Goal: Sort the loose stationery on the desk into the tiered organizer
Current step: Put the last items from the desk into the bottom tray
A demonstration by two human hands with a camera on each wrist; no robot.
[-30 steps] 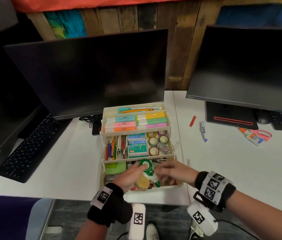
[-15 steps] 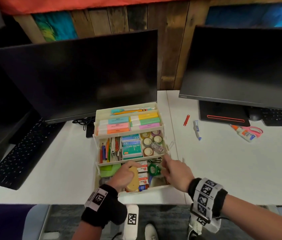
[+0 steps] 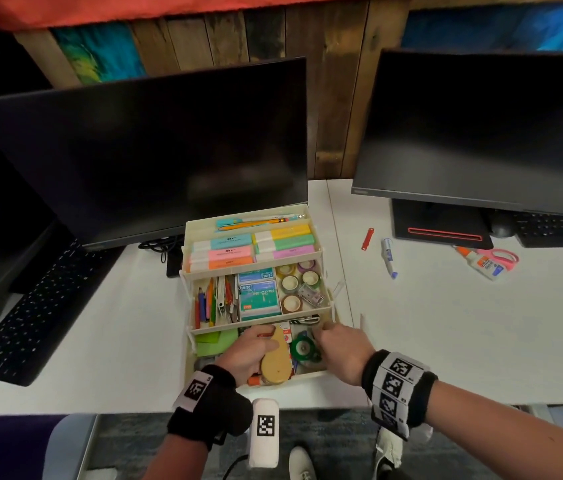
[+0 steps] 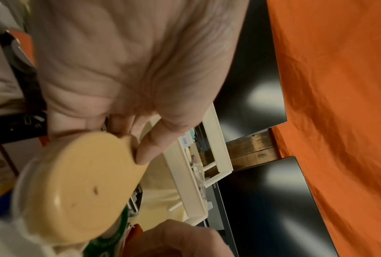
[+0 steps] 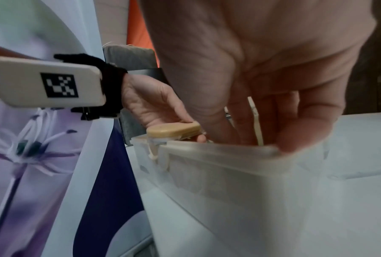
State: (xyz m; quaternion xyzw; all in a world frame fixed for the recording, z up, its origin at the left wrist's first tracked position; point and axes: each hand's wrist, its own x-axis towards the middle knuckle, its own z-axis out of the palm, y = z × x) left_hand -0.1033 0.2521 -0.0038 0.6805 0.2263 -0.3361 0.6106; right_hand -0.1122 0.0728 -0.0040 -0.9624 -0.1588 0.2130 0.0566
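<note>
With the left hand (image 3: pixel 243 355) curled round the tan tape dispenser (image 3: pixel 275 360) over the near, bottom tier of the organizer (image 3: pixel 321 252), and the right hand (image 3: pixel 340 348) reaching in beside the green dispenser (image 3: pixel 302 348) with fingers I can't read, I'd lay it flat into the gap.

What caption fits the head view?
Left hand holds a tan tape dispenser over the organizer's bottom tier; right hand reaches in beside a green one.
</note>
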